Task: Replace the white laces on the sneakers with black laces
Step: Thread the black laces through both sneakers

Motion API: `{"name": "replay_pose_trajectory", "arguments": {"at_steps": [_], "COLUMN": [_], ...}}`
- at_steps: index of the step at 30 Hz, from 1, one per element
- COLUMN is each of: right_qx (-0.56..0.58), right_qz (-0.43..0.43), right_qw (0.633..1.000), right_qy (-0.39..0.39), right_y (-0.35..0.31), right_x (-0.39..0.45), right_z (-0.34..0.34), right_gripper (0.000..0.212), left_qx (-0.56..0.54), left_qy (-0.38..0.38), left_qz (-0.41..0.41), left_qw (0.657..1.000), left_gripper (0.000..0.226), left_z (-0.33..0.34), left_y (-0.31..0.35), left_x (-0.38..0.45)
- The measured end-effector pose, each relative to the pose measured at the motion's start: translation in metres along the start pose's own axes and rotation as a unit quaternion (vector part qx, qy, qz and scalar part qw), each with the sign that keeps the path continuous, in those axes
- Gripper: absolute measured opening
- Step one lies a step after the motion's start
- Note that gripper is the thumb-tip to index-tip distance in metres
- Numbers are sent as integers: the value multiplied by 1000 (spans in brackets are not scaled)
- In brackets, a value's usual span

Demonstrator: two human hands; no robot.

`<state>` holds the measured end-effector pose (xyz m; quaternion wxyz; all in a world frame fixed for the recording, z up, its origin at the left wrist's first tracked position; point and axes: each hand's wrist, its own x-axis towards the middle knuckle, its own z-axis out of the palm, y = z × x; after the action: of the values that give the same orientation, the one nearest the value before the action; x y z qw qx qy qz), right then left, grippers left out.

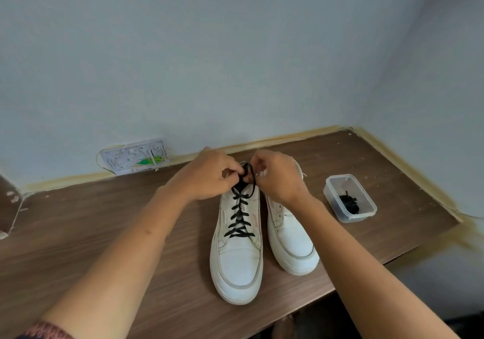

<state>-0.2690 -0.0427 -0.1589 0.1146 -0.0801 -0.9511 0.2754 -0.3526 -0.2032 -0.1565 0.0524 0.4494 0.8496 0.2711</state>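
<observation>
fingers of left hand (209,173) and right hand (275,176) pinch black lace (239,220).

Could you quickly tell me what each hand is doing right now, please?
Left hand: pinching the black lace at the shoe's top.
Right hand: pinching the same lace.

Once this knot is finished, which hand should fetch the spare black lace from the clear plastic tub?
Probably the right hand. The clear plastic tub holding the coiled black lace stands on the wooden table at its side, beyond the unlaced white sneaker. The left hand would have to cross both sneakers.
</observation>
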Motion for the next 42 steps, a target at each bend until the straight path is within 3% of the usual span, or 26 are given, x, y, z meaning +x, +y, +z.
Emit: {"name": "replay_pose_trajectory", "arguments": {"at_steps": [4, 7, 9, 11, 13, 14, 17, 18, 21, 27, 29, 32, 35, 38, 42], "right_qx": [39, 45, 52, 15, -8, 0, 44, 51, 65, 90, 57, -48, -71, -21, -10], "right_qz": [-5, -21, -31, -28, -21, -17, 0, -9, -57, -60, -57, -41, -51, -43, -44], "right_qw": [997, 996, 988, 982, 986, 991, 998, 998, 996, 994, 997, 997, 991, 991, 989], "right_qy": [-59, -75, -143, -186, -162, -136, -48, -26, -4, 10, 8, -34, -104, -127, -143], "right_y": [-2, -8, -15, -15, -12, -11, -5, -4, -9, -13, -11, -8, -3, -2, -2], "right_x": [-4, -10, -17, -21, -24, -25, -28, -28, -24, -7, -3, -3, -7, -1, 7], "right_z": [-22, -34, -34, -26, -16, -12, -5, -4, -4, 11, 10, 7, 11, 13, 13], "right_gripper": [26, 23, 32, 49, 59, 56, 26, 17, 10, 21, 16, 14, 27, 16, 5], "left_qx": [131, -13, -105, -145, -208, -242, -267, -260, -241, -116, -160, -214, -168, -119, -101], "left_qy": [-49, 30, 100, 63, -1, 8, 164, 203, 240, 209, 153, 90, 111, 109, 50], "left_qz": [50, -14, -89, -168, -232, -246, -248, -240, -204, -185, -190, -154, -115, -120, -167], "left_qw": [989, 999, 985, 973, 950, 938, 917, 913, 918, 953, 956, 960, 973, 980, 979], "left_gripper": [34, 19, 14, 23, 29, 27, 4, 9, 12, 21, 33, 37, 47, 56, 55], "left_z": [1, 3, -1, -4, 0, 5, 19, 23, 36, 53, 47, 38, 37, 40, 44], "left_y": [-5, -3, -1, 0, 5, 7, 17, 21, 28, 24, 23, 14, 10, 15, 18], "left_x": [-2, -5, -10, -20, -33, -38, -42, -41, -32, -27, -33, -44, -50, -52, -52]}}
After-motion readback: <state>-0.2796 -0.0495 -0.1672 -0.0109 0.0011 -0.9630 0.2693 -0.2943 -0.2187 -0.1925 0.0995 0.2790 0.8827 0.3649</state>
